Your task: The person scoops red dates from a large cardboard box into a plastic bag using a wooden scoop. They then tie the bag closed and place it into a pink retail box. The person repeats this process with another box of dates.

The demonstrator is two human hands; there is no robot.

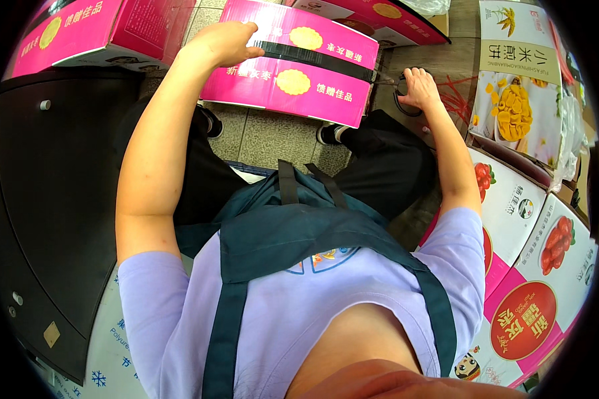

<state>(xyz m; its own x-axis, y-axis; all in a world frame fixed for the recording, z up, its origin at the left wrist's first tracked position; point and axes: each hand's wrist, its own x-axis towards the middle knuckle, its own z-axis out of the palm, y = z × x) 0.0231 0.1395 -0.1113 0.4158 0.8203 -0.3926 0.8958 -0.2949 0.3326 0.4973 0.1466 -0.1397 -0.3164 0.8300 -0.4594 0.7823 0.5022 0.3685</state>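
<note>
A pink cardboard box [259, 90] with yellow emblems lies in front of me, with a strip of black tape [326, 60] running along its top seam. My left hand [223, 45] is at the box's left part, thumb and forefinger apart beside the tape's left end; the other fingers are partly hidden. To the right of the box, my right hand [420, 90] grips the black handle of scissors [400, 101]. Their thin blades point left at the taped right end of the box and are hard to make out.
More pink boxes [150, 33] stand at the far left and far back. A black cabinet [53, 199] is on my left. Stacked printed cartons [506, 206] line my right, with clear plastic [569, 133] hanging beside them. Red strands [456, 96] lie right of my right hand.
</note>
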